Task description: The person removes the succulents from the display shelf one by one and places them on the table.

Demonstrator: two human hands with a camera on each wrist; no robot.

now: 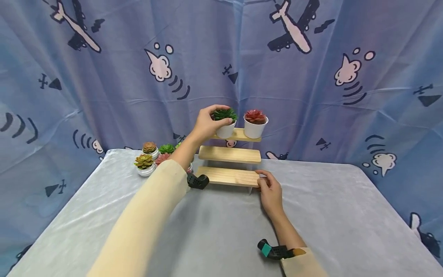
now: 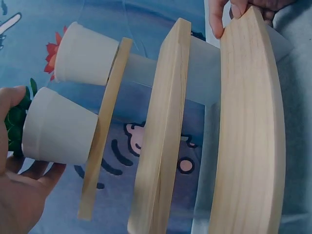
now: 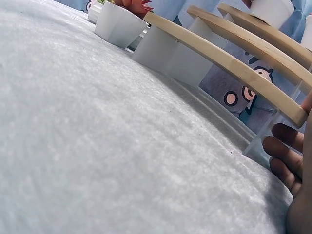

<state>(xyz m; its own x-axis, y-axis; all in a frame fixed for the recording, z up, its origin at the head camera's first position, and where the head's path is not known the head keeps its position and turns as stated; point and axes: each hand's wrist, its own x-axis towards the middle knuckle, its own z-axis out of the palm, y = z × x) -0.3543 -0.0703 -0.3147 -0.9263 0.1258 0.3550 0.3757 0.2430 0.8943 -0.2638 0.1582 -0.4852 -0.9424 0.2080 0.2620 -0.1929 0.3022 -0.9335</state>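
Observation:
My left hand (image 1: 209,122) grips a green succulent in a white pot (image 1: 225,131) at the left of the top board (image 1: 239,134) of a three-tier wooden stand. In the left wrist view the base of this pot (image 2: 61,127) meets the board, with thumb and fingers around its leafy end. Beside it on the same board stands a red succulent in a white pot (image 1: 254,127). My right hand (image 1: 271,194) holds the right end of the lowest board (image 1: 228,176), thumb and fingers at its edge. The middle board (image 1: 230,154) is bare.
Several small potted succulents, among them a yellow-green one (image 1: 144,163) and a brown one (image 1: 150,147), stand left of the stand, partly hidden by my left forearm. A grey cloth (image 1: 322,215) covers the table. Behind hangs a blue patterned curtain (image 1: 214,46).

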